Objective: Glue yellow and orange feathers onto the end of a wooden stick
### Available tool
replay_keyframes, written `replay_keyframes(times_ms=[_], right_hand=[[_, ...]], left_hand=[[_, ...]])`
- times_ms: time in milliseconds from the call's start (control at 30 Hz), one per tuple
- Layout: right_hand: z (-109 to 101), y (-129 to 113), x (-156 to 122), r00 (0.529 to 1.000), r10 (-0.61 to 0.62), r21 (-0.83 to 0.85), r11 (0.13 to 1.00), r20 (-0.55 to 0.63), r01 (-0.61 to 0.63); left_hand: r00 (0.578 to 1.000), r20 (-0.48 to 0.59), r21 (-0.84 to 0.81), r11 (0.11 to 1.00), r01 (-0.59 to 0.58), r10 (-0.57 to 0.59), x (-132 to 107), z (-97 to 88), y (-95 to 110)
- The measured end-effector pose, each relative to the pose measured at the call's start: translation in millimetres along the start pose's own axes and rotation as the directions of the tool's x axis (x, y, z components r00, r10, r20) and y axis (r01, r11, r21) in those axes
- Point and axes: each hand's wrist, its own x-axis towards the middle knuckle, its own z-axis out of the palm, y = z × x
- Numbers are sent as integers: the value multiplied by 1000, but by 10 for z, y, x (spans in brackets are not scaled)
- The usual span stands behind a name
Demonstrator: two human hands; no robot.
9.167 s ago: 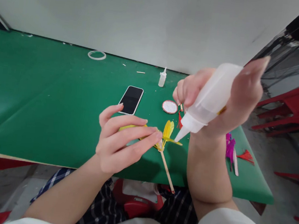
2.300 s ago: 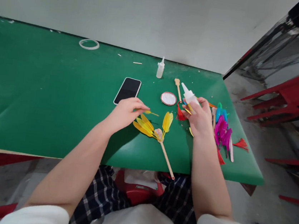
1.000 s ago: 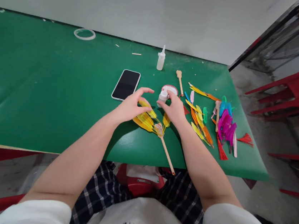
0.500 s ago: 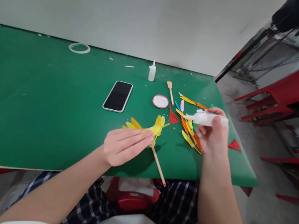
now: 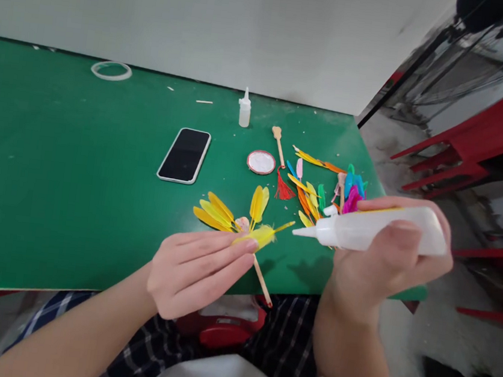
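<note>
My left hand pinches a single yellow feather above the table's front edge. My right hand is wrapped round a white glue bottle, held level with its nozzle pointing left at the feather's quill tip. Below them on the green table lies a wooden stick with several yellow feathers fanned from its upper end.
A black phone lies mid-table. A small glue bottle, a round white disc, a second wooden stick, a red tassel and a pile of coloured feathers sit to the right. A white ring lies far back. Red chairs stand right.
My right hand has lifted the glue bottle nearer and swung its nozzle toward the feather. My left hand still holds the yellow feather and has come slightly closer to me.
</note>
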Motion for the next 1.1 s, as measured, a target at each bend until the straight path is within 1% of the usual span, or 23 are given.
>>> replay_keyframes(times_ms=[67, 100, 233, 333, 400, 500, 633, 700, 800, 867, 967, 1033, 1100], right_hand=[[57, -9, -34, 996, -6, 11, 1000, -87, 7], [81, -4, -43, 996, -5, 12, 1000, -93, 6], [108, 20, -37, 1000, -11, -20, 1000, -2, 11], [105, 31, -27, 1000, -15, -48, 999, 20, 16], [130, 38, -37, 1000, -23, -52, 998, 4, 23], [195, 50, -66, 997, -40, -74, 997, -63, 36], [233, 70, -71, 995, -46, -92, 995, -92, 37], [223, 73, -65, 997, -21, -74, 997, -81, 15], [215, 59, -61, 999, 24, -39, 999, -46, -25], [220, 52, -58, 998, 34, -18, 999, -49, -35], [229, 66, -50, 993, 63, 0, 998, -99, -64], [227, 83, -50, 989, 95, -3, 995, -117, -96], [221, 91, -59, 991, 100, -32, 994, -94, -104]], left_hand=[[1000, -2, 11, 1000, -29, 29, 21, 8, 3], [999, -1, 18, 999, -40, 40, 28, 14, 3], [999, 16, 23, 999, -42, 41, 40, 29, 6], [999, 26, 37, 999, -34, 33, 46, 21, 15], [999, 23, 45, 998, -43, 42, 52, 9, 21], [999, 29, 29, 999, -43, 42, 58, -10, 28], [999, 45, -23, 1000, 21, -20, 37, -4, 27], [1000, 5, -40, 999, 24, -24, 14, 18, 18], [998, -56, -18, 1000, -11, 10, -7, 44, 9], [1000, -24, -6, 1000, -10, 9, 0, 35, 15], [999, 42, -16, 1000, 16, -15, 32, -7, 37], [998, 56, -20, 1000, 22, -21, 52, -31, 49], [999, 50, -12, 1000, 20, -19, 64, -40, 53]])
